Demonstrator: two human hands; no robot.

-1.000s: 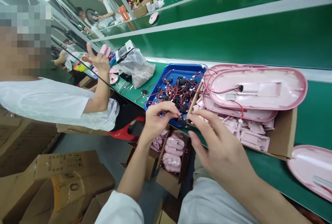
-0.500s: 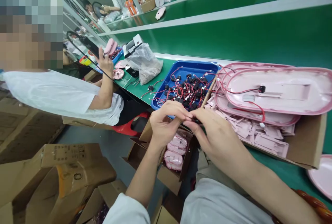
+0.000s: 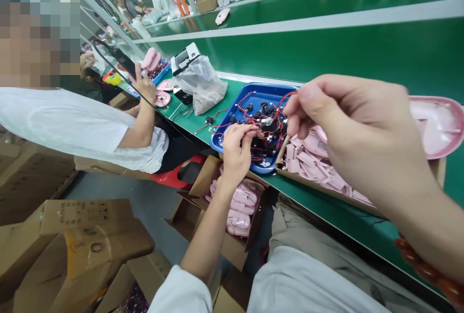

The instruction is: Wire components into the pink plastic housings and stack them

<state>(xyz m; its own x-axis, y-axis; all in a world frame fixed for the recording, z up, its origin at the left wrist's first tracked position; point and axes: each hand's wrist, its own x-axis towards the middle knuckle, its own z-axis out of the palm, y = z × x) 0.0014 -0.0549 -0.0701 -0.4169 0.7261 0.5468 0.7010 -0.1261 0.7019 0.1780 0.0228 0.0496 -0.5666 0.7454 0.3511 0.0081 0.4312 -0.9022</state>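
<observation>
The red wire was up at the fingertips of the right hand, thumb and forefinger clamped together on it, and down it curved over the blue tray! The left hand was right there too, over the tray's near side, its thumb and forefinger pinched on a thin dark lead; whether that lead and the red wire belonged to one piece, there was no telling. The two hands were apart, the right one the higher in view.

Under them, what a tangle: black components with red leads and small white connectors filled the tray. Just beside it, to the right, sat an open cardboard box of pink plastic pieces, partly hidden by the right forearm, with a pink oval shell at its far end.

Out to the left along the green workbench, a clear plastic bag of small grains slumped against a white-and-black device. Below the bench edge, an open carton held more pink shells, and over on the left a co-worker in a white shirt had a hand raised!
</observation>
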